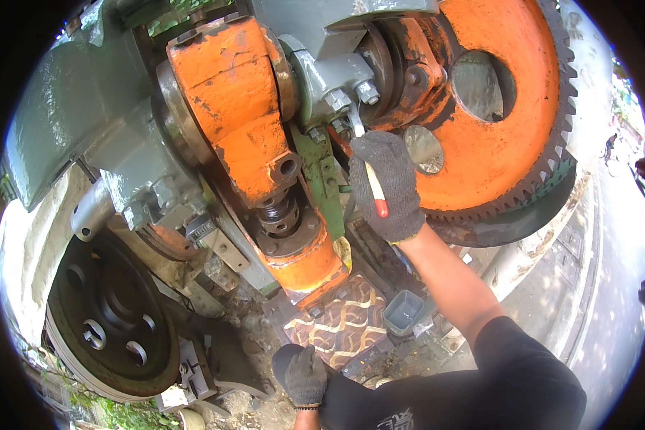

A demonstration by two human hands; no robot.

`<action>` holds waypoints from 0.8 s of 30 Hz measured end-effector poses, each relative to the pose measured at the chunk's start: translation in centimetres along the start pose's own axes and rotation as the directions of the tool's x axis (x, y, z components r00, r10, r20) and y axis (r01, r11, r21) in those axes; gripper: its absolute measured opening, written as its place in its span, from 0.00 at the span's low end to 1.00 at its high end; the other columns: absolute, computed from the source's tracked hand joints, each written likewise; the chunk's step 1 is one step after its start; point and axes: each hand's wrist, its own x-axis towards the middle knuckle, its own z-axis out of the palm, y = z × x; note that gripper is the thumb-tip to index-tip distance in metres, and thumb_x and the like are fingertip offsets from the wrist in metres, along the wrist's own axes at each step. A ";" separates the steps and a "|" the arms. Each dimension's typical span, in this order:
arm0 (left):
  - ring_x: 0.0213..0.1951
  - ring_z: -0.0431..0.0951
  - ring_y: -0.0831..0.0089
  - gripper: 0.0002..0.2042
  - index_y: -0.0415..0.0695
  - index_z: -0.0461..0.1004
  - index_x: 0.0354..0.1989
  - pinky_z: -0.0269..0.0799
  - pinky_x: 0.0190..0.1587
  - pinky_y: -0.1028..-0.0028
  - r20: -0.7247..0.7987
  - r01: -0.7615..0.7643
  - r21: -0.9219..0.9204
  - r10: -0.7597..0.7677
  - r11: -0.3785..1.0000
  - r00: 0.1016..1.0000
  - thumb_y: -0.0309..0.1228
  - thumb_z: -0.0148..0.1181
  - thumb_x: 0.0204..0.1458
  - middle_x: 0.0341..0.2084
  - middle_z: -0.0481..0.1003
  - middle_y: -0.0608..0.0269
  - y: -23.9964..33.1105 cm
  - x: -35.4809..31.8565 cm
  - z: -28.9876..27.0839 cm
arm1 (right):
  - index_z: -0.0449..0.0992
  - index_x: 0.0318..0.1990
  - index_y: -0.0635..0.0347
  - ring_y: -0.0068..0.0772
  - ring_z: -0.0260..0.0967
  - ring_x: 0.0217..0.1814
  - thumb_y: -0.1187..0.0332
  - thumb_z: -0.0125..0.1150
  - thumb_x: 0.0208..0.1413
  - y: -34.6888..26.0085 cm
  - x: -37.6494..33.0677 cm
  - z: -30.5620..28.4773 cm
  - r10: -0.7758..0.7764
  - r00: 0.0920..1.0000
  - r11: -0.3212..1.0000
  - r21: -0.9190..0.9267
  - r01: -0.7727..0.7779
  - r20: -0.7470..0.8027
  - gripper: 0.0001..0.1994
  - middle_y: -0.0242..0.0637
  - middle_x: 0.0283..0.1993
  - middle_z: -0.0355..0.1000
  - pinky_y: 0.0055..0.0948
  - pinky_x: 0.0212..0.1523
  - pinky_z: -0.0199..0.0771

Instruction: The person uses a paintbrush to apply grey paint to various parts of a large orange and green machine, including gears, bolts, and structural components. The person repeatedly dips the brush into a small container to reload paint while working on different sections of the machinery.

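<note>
Lowest in the view, the left hand, in a dark knit glove, rests on the person's own dark-clad knee with its fingers curled loosely downward, holding nothing. Just above it lies a patterned brown and cream mat on the littered ground, and beside the mat's right edge sits a small grey square tub, touched by neither hand.

The right forearm rises from the lower right, passing over the tub, to the right hand, also gloved. Its fingers are closed around a paintbrush with a cream handle and a red end; the handle runs across the back of the glove and the bristle end points up toward grey bolts on the machine's shaft housing.

The hand works in a narrow gap: the green vertical bar and orange crank arm stand close on its left, the big orange toothed gear close on its right. Open room lies behind the wrist, down and to the right. Far left, a dark flywheel stands well apart.
</note>
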 end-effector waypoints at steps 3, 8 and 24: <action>0.42 0.82 0.47 0.14 0.44 0.82 0.52 0.76 0.46 0.52 0.034 0.056 -0.019 -0.055 0.998 0.998 0.33 0.60 0.60 0.36 0.81 0.47 0.8 0.2 -1.3 | 0.78 0.51 0.64 0.57 0.76 0.52 0.85 0.68 0.54 0.6 -0.2 0.0 -0.048 0.998 0.999 -0.005 0.048 -0.034 0.17 0.50 0.48 0.77 0.46 0.54 0.77; 0.43 0.82 0.48 0.14 0.45 0.83 0.51 0.77 0.47 0.53 0.052 0.094 -0.027 -0.093 0.995 0.994 0.34 0.60 0.61 0.39 0.82 0.47 0.8 0.3 -2.1 | 0.78 0.51 0.64 0.55 0.77 0.52 0.85 0.67 0.54 0.1 -0.8 0.5 0.136 0.991 0.991 0.000 -0.136 -0.001 0.17 0.50 0.47 0.77 0.45 0.54 0.78; 0.44 0.83 0.49 0.13 0.43 0.84 0.50 0.78 0.49 0.55 0.029 0.165 -0.058 -0.164 0.985 0.986 0.33 0.62 0.61 0.40 0.83 0.49 0.9 0.7 -3.5 | 0.76 0.51 0.65 0.39 0.79 0.47 0.85 0.61 0.62 -0.6 3.0 -0.1 0.219 0.947 0.963 0.206 -0.172 -0.234 0.12 0.44 0.48 0.75 0.36 0.46 0.82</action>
